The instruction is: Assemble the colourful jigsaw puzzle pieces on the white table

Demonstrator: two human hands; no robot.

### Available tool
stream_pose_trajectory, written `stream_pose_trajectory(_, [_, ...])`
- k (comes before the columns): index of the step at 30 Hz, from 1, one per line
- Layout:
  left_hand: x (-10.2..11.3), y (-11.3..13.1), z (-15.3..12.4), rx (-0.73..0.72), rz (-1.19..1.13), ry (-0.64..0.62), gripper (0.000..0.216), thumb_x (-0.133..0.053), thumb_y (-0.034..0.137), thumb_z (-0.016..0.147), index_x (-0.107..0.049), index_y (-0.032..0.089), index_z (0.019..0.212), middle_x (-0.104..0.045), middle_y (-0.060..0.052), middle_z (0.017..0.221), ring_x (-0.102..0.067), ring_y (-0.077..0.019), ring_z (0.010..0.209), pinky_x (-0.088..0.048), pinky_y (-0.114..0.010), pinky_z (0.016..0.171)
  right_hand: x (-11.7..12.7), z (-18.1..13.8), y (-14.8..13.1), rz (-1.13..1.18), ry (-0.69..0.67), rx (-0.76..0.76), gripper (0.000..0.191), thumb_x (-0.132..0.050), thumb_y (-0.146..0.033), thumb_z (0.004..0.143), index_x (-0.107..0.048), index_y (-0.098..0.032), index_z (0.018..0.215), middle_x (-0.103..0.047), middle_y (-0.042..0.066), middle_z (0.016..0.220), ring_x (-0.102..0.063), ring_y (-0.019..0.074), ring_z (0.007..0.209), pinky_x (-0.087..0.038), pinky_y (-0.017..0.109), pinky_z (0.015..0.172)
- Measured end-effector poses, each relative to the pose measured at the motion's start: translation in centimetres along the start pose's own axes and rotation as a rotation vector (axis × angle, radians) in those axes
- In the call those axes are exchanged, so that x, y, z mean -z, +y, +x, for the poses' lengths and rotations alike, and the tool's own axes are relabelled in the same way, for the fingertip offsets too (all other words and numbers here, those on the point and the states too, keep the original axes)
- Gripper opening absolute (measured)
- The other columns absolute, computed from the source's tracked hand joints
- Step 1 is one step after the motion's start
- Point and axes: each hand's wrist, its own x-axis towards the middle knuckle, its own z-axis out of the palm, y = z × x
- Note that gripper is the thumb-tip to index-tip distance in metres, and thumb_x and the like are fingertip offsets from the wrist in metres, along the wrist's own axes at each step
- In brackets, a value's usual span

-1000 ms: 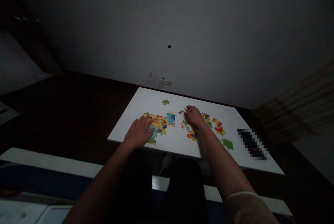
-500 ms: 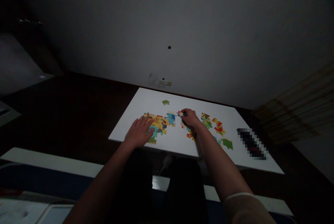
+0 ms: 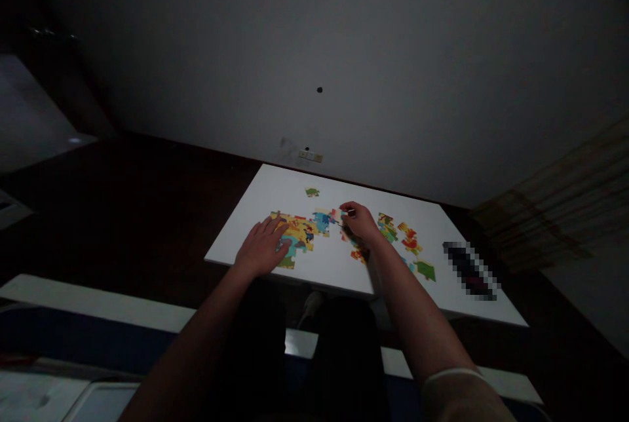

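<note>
My left hand (image 3: pixel 260 248) lies flat with fingers spread over the left side of a joined section of jigsaw puzzle (image 3: pixel 297 229). At that section's upper right sits a piece with a blue animal (image 3: pixel 322 221). My right hand (image 3: pixel 358 220) pinches a small puzzle piece (image 3: pixel 336 216) by its right side. That piece is beside the blue animal piece; whether the two interlock I cannot tell. Under my right wrist lie more colourful pieces (image 3: pixel 358 255), partly covered by the hand and its shadow.
A lone green piece (image 3: pixel 312 192) lies near the white table's (image 3: pixel 334 274) far edge. Right of my right arm are several loose pieces, among them an orange one (image 3: pixel 410 238) and a green one (image 3: pixel 425 270). A dark pixelated object (image 3: pixel 470 271) is at the right end.
My right hand has moved the pinched puzzle piece slightly left, up to the blue animal piece. The left hand stays in place. The view has shifted a little.
</note>
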Motion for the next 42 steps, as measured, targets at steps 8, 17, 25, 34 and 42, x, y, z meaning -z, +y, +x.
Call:
stream_pose_trajectory(8, [0.1,0.3,0.0,0.042,-0.003,0.023,0.060,-0.047,0.049,0.114,-0.054,0.025,0.168,-0.035,-0.008,0.184,-0.033,-0.0362,0.169,-0.028,-0.058,0.139,-0.6,0.0,-0.3,0.128,-0.091,-0.046,0.029,-0.070,-0.016,0.078,-0.075,-0.021,0.106,-0.083,0.007,0.102,-0.076,0.0183,0.082,-0.061,0.028,0.074])
stream_pose_trajectory(17, [0.3,0.4,0.0,0.058,-0.001,0.022,0.059,-0.046,0.048,0.114,-0.055,0.023,0.166,-0.038,-0.009,0.183,-0.033,-0.0368,0.169,-0.028,-0.058,0.138,-0.7,-0.8,-1.3,0.013,-0.165,0.015,0.025,-0.071,-0.019,0.086,-0.078,-0.020,0.110,-0.077,0.001,0.079,-0.067,0.0168,0.064,-0.052,0.027,0.063])
stream_pose_trajectory(25, [0.1,0.4,0.0,0.061,-0.008,0.036,0.058,-0.046,0.048,0.114,-0.055,0.026,0.167,-0.038,-0.008,0.183,-0.033,-0.0355,0.169,-0.028,-0.058,0.138,-0.4,-1.2,-1.6,-0.111,-0.199,0.098,0.021,-0.079,-0.029,0.089,-0.084,-0.021,0.108,-0.078,0.002,0.081,-0.065,0.0168,0.068,-0.046,0.028,0.066])
stream_pose_trajectory(34, [-0.2,0.2,0.1,0.060,-0.024,0.043,0.058,-0.049,0.047,0.112,-0.056,0.026,0.166,-0.038,-0.008,0.183,-0.034,-0.0370,0.169,-0.029,-0.059,0.138,-0.8,-0.4,-0.3,-0.135,-0.066,0.029,0.026,-0.069,-0.025,0.091,-0.083,-0.020,0.112,-0.078,0.003,0.079,-0.068,0.0190,0.067,-0.051,0.029,0.067])
stream_pose_trajectory(42, [0.4,0.4,-0.1,0.057,-0.017,0.027,0.059,-0.047,0.047,0.113,-0.055,0.024,0.166,-0.037,-0.009,0.183,-0.034,-0.0365,0.169,-0.029,-0.060,0.138,-1.1,1.5,0.0,-0.169,0.049,-0.015,0.019,-0.070,-0.025,0.088,-0.083,-0.020,0.100,-0.080,0.005,0.084,-0.071,0.0218,0.077,-0.054,0.033,0.079])
